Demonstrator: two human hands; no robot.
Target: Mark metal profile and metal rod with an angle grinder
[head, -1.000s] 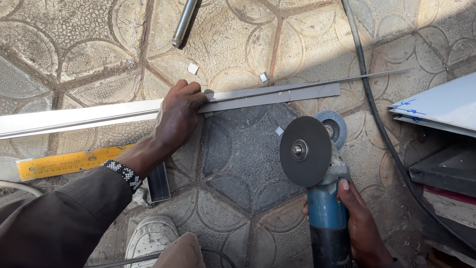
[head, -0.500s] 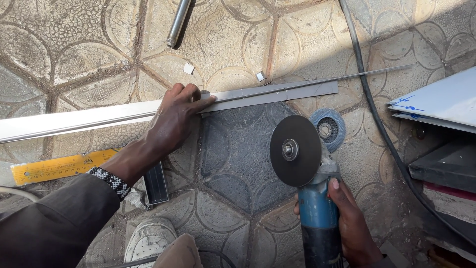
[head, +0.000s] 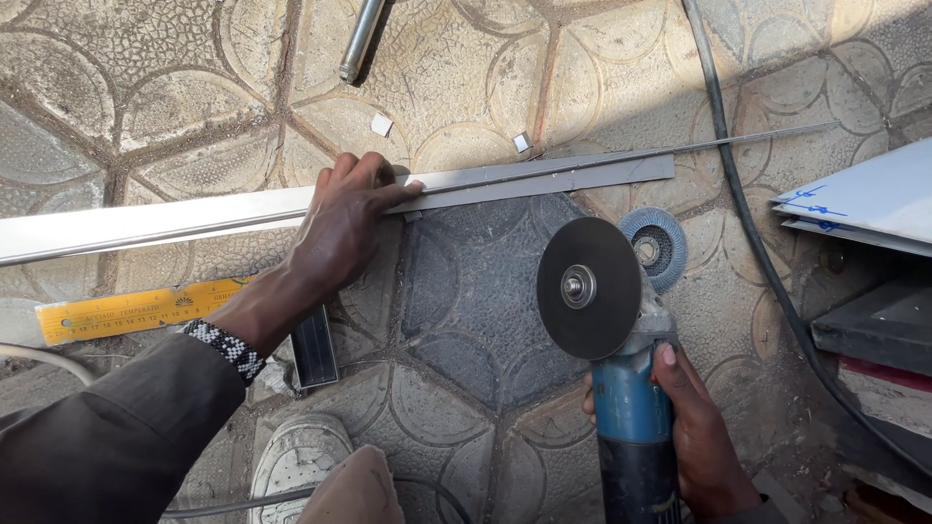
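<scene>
A worker's left hand presses flat, fingers spread, on a long grey aluminium strip lying across the patterned paving-stone floor, while the right hand is wrapped closed around the blue body of an angle grinder, its dark round cutting disc held up and just short of the strip's near edge. The strip runs from the left border of the view to a free end past mid-frame, with a thin metal rod lying along its far side. Steady work here would call for the pinning hand to keep well left of the cut line and the disc to meet the metal square, not tilted. Room is tight on the right: a black cable loops close behind the grinder, a blue flap disc lies just beside the wheel, and stacked white and grey panels crowd the edge. The dark tile between hand and disc is open. A yellow ruler and a short dark metal offcut lie near the left wrist, a worn white shoe below.
</scene>
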